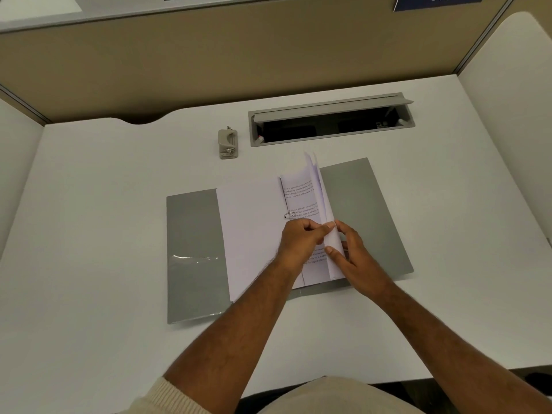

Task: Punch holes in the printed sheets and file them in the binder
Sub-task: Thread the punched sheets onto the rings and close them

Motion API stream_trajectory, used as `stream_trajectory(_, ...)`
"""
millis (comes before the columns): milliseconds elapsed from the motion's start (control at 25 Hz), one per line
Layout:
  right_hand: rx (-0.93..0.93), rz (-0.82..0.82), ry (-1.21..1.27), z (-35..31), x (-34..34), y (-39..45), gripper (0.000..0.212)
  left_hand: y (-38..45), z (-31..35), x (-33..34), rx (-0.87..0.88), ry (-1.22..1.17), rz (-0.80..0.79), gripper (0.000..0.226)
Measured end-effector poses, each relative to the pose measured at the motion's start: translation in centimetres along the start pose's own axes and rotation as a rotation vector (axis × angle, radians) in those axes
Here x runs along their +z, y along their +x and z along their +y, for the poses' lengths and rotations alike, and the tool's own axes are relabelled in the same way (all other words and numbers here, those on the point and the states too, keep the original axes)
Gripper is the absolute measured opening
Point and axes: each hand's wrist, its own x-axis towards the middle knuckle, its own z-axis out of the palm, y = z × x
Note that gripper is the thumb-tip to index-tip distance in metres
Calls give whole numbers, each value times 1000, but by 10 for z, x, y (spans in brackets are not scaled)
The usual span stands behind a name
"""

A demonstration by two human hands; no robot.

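Both hands pinch upright sheets over binder.

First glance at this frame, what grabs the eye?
Mid-desk, a grey binder lies open, and both hands meet over it: the left hand and right hand pinch a raised sheaf of printed sheets by the ring. Behind it, a beige hole punch stands unused beside the open cable tray.

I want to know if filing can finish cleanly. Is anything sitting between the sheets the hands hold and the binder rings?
Nothing visible does. Both the left hand and right hand pinch the raised sheets right over the open binder, beside a ring. The hole punch stands apart, farther back on the desk.
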Motion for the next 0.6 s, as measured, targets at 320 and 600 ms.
stream_trajectory(320,28,3,58,5,-2,3,66,-6,11,-7,26,60,-19,23)
stream_trajectory(600,-14,10,158,10,-3,1,60,-22,15,-40,64,47,35,19)
